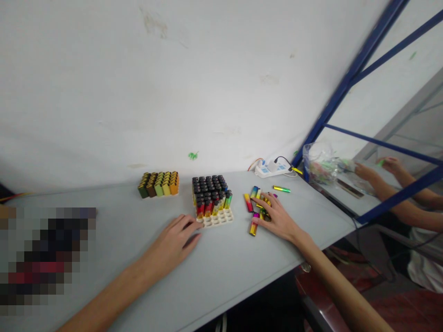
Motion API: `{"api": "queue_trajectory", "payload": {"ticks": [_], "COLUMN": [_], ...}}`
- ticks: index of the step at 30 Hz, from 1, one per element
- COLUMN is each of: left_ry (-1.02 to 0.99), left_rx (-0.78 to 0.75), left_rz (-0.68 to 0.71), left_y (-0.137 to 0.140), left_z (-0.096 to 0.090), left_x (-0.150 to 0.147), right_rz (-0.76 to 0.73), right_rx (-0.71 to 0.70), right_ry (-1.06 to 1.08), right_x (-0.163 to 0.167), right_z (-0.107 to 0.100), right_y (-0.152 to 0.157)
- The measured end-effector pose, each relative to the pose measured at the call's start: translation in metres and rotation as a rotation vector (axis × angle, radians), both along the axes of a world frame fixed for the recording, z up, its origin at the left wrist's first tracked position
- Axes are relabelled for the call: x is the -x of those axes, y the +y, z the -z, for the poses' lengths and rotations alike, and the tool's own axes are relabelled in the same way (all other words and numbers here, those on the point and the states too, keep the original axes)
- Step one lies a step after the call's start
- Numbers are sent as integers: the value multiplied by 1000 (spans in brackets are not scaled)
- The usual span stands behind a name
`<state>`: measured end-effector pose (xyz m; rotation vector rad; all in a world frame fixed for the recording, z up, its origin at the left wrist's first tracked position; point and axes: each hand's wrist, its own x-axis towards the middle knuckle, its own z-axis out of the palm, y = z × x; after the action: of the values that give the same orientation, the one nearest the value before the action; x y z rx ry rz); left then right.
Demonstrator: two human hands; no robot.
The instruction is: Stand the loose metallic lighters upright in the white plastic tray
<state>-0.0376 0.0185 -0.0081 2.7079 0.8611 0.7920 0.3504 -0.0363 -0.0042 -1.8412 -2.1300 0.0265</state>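
Note:
A white holed tray [226, 218] stands mid-table, its back rows filled with upright black-topped lighters [209, 186]; the front holes show bare. My left hand [182, 237] rests at the tray's front left corner, fingers stretched out and holding nothing. To the right of the tray lies a loose heap of shiny coloured lighters [248, 203], red, yellow, blue and purple. My right hand [275, 216] is spread over this heap, fingertips touching the pieces, none plainly gripped. A yellow and purple lighter [254, 226] lies by its thumb. Part of the heap is hidden under the fingers.
A second block of upright green, brown and orange lighters [159, 183] stands back left. One green-yellow lighter [281, 189] lies apart. A power strip [273, 169] sits against the wall. Beyond a blue metal frame [346, 87], another person's hands [367, 173] work near a plastic bag [320, 163].

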Motion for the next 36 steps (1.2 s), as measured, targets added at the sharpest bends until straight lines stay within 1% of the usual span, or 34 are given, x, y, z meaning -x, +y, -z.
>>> {"api": "queue_trajectory", "payload": {"ticks": [2,5,7,10,12,15,16,18,19,20,21,22,25,27,30,33,36], "left_ry": [3,0,-3,-6,-10,-12,-10,-3,0,2,3,1,-2,2,4,3,-4], "left_rx": [-1,-10,-19,-31,-35,-30,-29,-30,-32,-32,-31,-28,-21,-21,-27,-34,-42], "left_rz": [4,2,2,5,5,4,3,3,4,5,5,6,9,8,4,8,7], "left_y": [0,0,0,0,-1,-1,-1,-1,-1,-1,-1,-1,-1,-2,-2,-1,-1], "left_z": [0,1,2,3,2,0,0,0,1,1,1,2,2,1,0,0,-1], "left_x": [0,0,0,1,1,1,1,1,1,1,1,1,0,0,0,1,1], "right_rz": [26,53,8,-39,-12,74,122,283,359,401,402,370,178,100,56,30,106], "right_rx": [8,-34,-66,-71,-67,-75,-81,-92,-65,-28,-2,6,-49,-69,-31,40,113], "right_ry": [1,0,-18,-56,-60,-16,0,10,17,21,20,23,69,119,127,109,163], "right_x": [14,33,41,45,38,11,-1,-26,-37,-45,-51,-54,-49,-42,-35,-37,-40], "right_z": [-2,-4,-4,-4,-6,-11,-12,-11,-9,-6,-3,1,7,3,-10,-23,-30], "right_y": [0,-4,-9,-11,-4,16,24,37,43,46,48,48,42,36,33,38,48]}}
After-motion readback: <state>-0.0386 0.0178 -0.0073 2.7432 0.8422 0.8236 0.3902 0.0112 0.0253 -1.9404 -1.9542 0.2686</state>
